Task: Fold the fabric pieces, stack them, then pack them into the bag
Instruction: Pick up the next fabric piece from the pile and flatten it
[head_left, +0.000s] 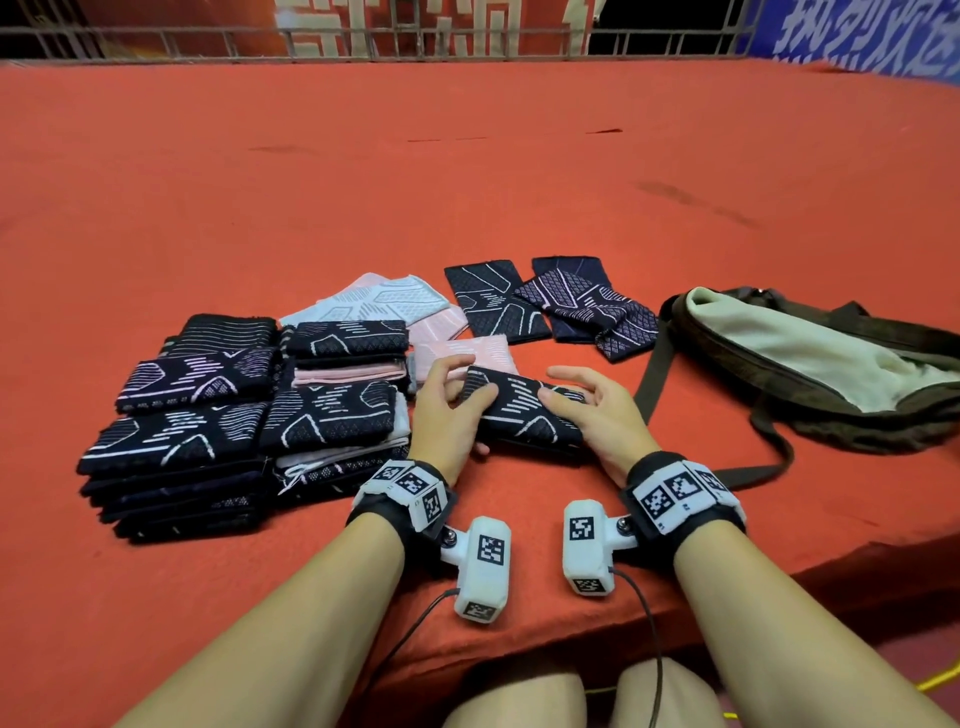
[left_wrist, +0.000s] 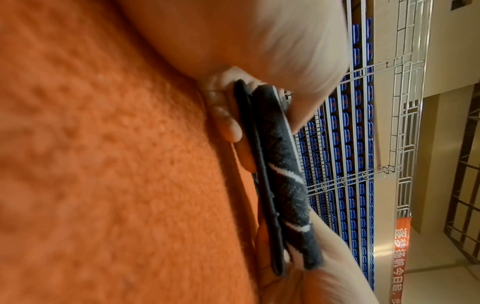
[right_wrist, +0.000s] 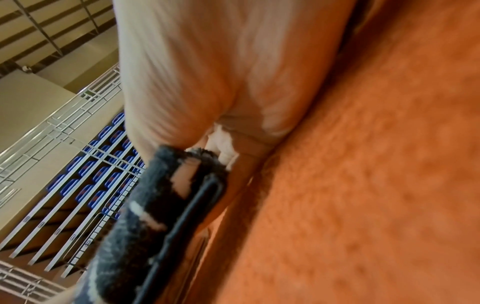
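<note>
Both hands, left hand (head_left: 447, 410) and right hand (head_left: 597, 410), pinch the folded dark fabric piece (head_left: 524, 410) at its ends on the desk (head_left: 519, 182); fingers curled around. Keep edges aligned, then lift onto the stacks (head_left: 249, 415).

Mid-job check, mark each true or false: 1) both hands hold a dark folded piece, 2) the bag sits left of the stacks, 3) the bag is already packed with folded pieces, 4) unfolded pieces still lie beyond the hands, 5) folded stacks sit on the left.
1) True: left hand and right hand grip the dark folded piece.
2) False: the bag lies to the right.
3) False: only its pale lining shows.
4) True: unfolded pieces lie flat there.
5) True: folded stacks.
</note>
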